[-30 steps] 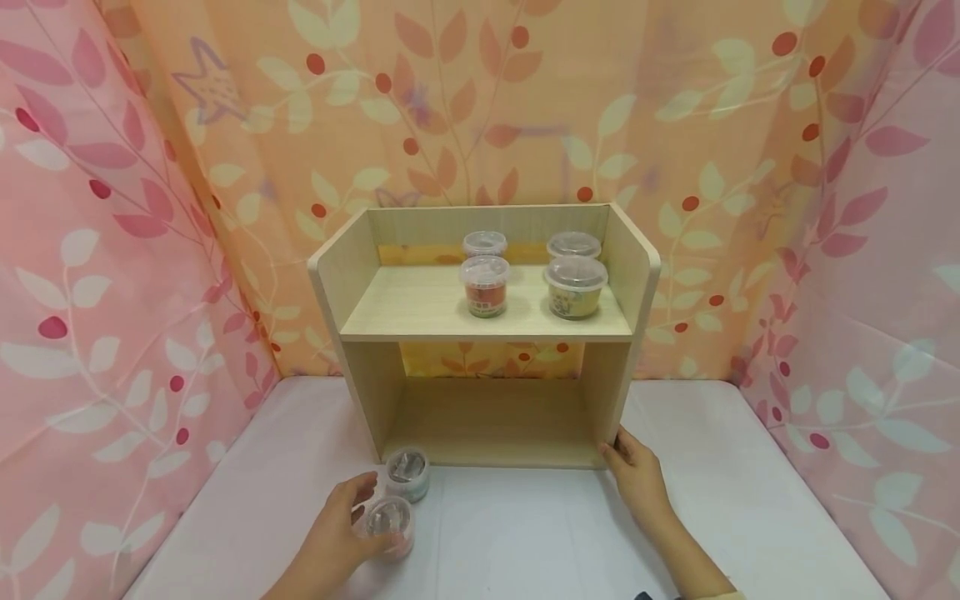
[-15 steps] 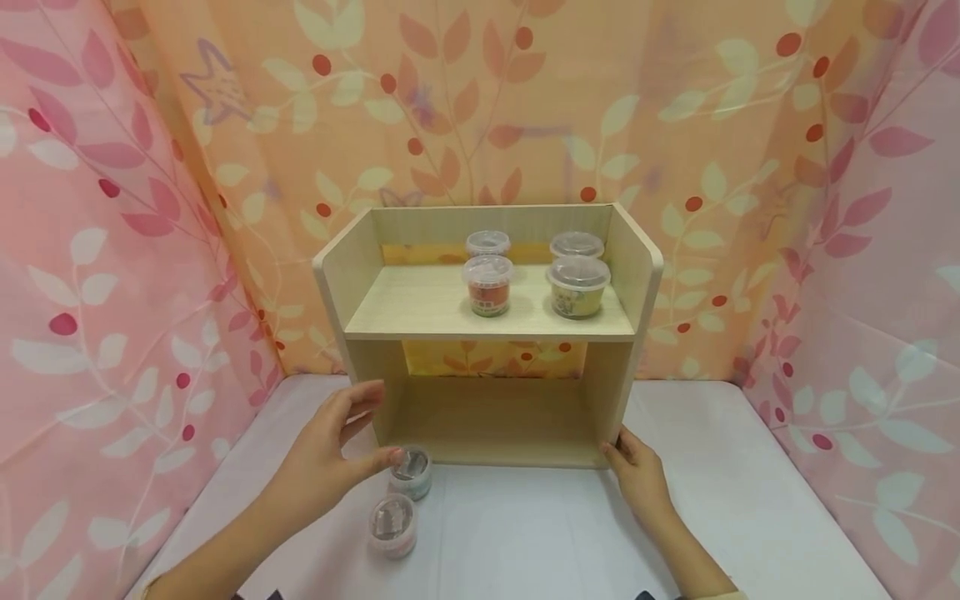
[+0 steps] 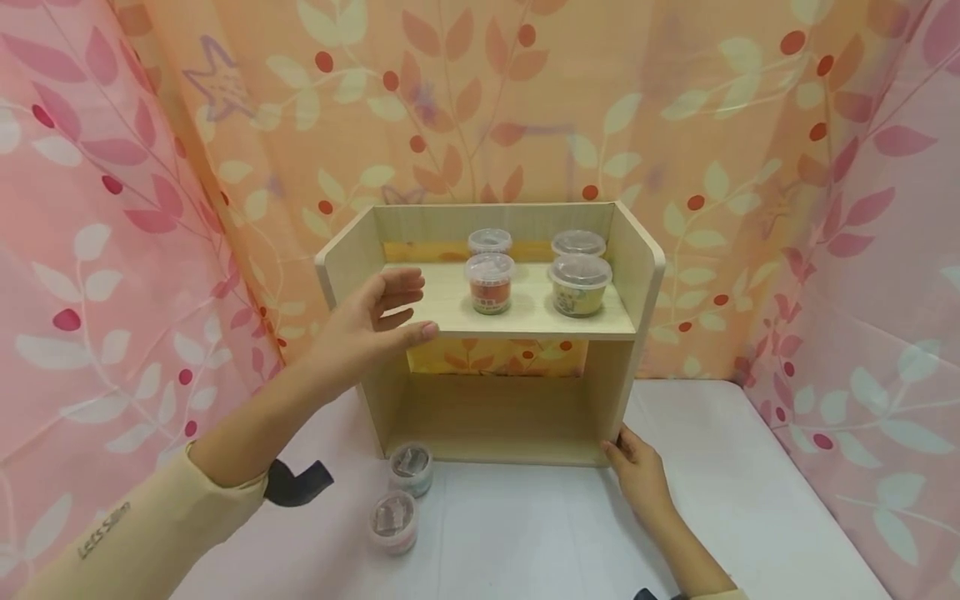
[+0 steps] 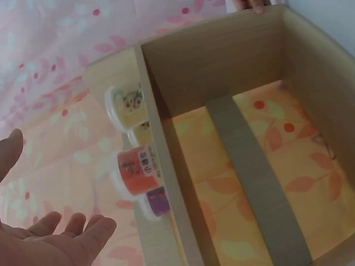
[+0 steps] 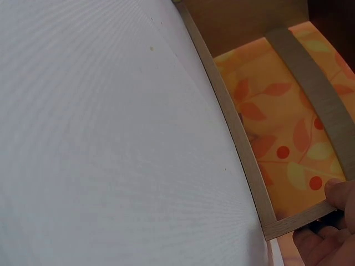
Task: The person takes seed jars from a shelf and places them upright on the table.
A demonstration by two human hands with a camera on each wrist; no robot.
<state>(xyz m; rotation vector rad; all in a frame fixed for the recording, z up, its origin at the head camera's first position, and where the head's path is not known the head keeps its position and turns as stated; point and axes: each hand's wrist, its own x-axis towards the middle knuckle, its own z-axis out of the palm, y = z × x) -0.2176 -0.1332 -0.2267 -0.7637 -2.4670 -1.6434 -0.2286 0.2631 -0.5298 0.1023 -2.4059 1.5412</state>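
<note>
My left hand point(image 3: 367, 325) hovers at the left end of a pale wooden shelf unit point(image 3: 487, 336), thumb and fingers spread, holding nothing. On the upper shelf, to its right, stands a lidded plastic tub with orange contents point(image 3: 491, 293). Behind that is a purple tub point(image 4: 157, 203), visible in the left wrist view. A wider yellow tub point(image 3: 577, 298) stands further right, with a similar tub point(image 3: 578, 243) behind it. With thumb and fingers, my right hand point(image 3: 641, 475) grips the unit's right side panel near the bottom; the right wrist view shows the thumb point(image 5: 338, 194) on the panel's edge.
Two small lidded tubs stand on the white table at the unit's front left corner: a nearer pinkish tub point(image 3: 393, 523) and a greyish-green tub point(image 3: 411, 471) touching or close behind. Floral curtains point(image 3: 480, 100) enclose the back and sides.
My left hand has let go of the nearer tub on the table and risen to the upper shelf's level. The right hand keeps its grip on the side panel.
</note>
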